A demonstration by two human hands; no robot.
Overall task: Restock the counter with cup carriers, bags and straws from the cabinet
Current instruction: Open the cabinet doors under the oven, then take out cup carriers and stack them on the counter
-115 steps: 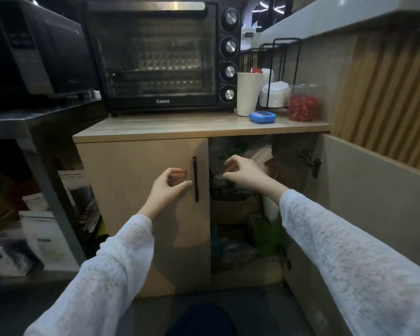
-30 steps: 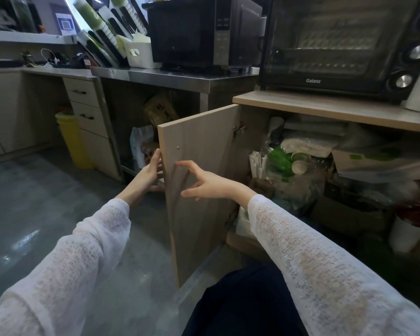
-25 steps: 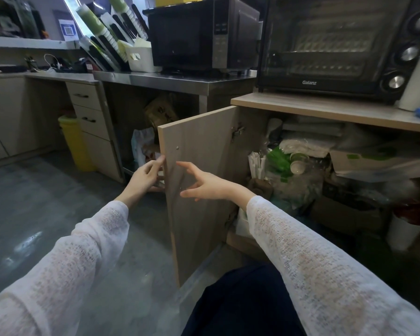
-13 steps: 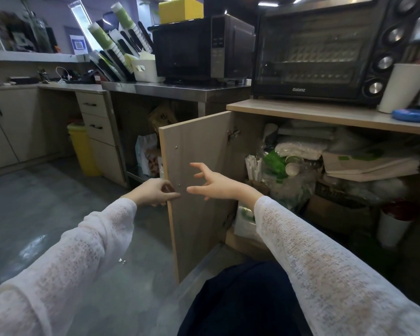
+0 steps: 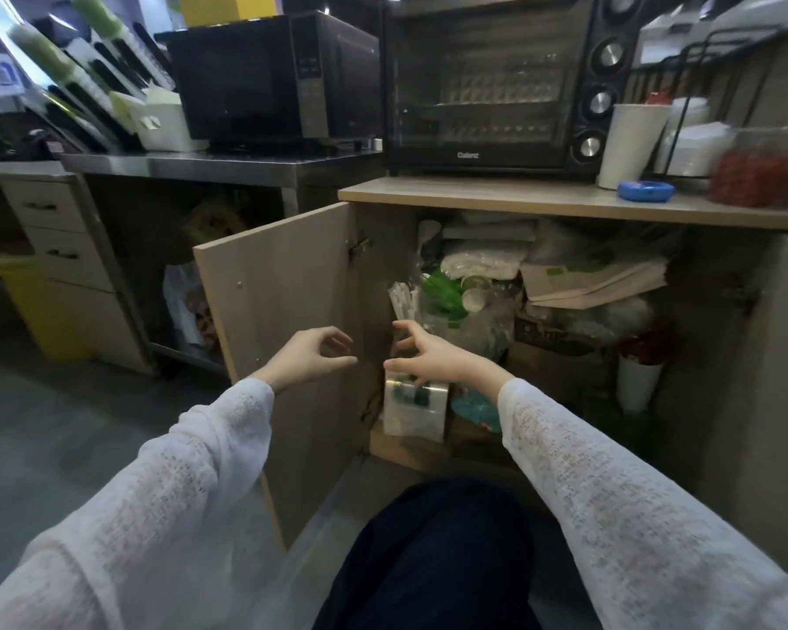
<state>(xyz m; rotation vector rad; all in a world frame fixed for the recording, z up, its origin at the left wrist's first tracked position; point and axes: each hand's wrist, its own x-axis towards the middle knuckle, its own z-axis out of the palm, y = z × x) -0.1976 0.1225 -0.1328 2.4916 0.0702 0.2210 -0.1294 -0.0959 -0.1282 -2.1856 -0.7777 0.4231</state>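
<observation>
Reaching into cluttered cabinet [image 5: 610,211], left hand [image 5: 310,354], right hand [image 5: 433,356], grips apart, contents blurred.

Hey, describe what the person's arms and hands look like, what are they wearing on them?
Both arms are covered by long, loose sleeves of a white, open-knit, slightly see-through fabric, the left sleeve and the right sleeve ending at the wrists. The left hand and right hand are bare: no gloves, rings or watch visible.
</observation>
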